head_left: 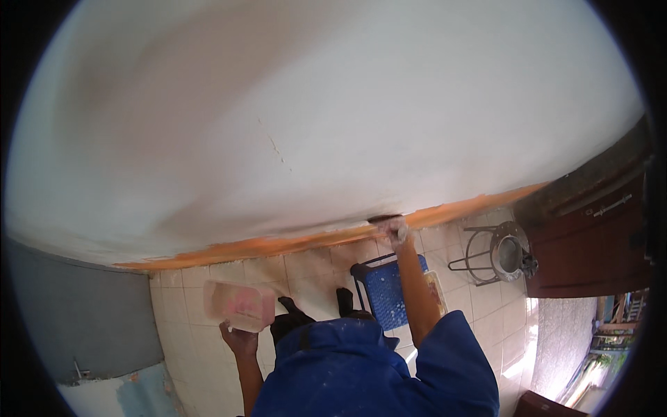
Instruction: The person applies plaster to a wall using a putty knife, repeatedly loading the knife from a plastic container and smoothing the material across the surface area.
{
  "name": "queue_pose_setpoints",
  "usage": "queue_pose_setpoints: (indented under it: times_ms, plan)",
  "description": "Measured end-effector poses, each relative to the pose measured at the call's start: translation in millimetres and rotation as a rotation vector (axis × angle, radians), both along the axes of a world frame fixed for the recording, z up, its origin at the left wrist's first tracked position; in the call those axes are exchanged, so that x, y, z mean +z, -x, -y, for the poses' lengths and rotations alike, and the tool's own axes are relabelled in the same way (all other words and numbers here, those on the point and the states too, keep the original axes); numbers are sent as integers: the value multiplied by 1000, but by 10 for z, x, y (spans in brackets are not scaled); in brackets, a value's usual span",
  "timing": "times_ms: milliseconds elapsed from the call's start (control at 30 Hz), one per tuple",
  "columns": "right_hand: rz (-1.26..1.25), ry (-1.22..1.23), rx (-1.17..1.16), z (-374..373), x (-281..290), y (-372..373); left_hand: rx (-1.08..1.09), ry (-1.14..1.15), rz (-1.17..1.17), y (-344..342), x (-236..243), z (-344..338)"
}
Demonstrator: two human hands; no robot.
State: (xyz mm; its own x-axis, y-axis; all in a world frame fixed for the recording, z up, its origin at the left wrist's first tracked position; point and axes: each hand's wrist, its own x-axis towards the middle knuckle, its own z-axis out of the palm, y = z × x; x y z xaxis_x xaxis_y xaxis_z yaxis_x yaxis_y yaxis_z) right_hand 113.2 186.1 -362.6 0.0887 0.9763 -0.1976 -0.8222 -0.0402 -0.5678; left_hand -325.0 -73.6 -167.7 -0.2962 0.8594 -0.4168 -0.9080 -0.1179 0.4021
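My left hand [240, 340] grips the near edge of a translucent pinkish plastic tub [266, 310], held above the floor to the left of my body. Some pink shows inside the tub. My right arm reaches forward to the white wall [347, 132], and the right hand [396, 231], whitened with powder or paste, is closed around a dark, thin tool [384, 218]. That tool lies against the low part of the wall, just over an orange strip [451, 210]; blur hides its exact kind. A thin crack [274, 146] marks the wall higher up.
A blue plastic stool [384, 292] spattered with white stands under my right arm, with a pale tray [436, 292] beside it. Farther right, a round metal stool [479, 257] carries a grey basin [509, 254]. Beyond are a brown door [587, 243] and a bright opening. Tiled floor [187, 299] lies below.
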Motion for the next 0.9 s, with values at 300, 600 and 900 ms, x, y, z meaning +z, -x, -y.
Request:
queue_pose_setpoints:
  times_ms: [300, 600, 900]
  plan:
    - [40, 224, 1, 793, 908, -7, 110, 52, 14, -14, 111, 91]
    - [68, 90, -56, 88, 50, 107, 14, 29, -25, -153, 145, -21]
    - [159, 480, 13, 820, 529, 271, 171, 42, 42, -84, 111, 169]
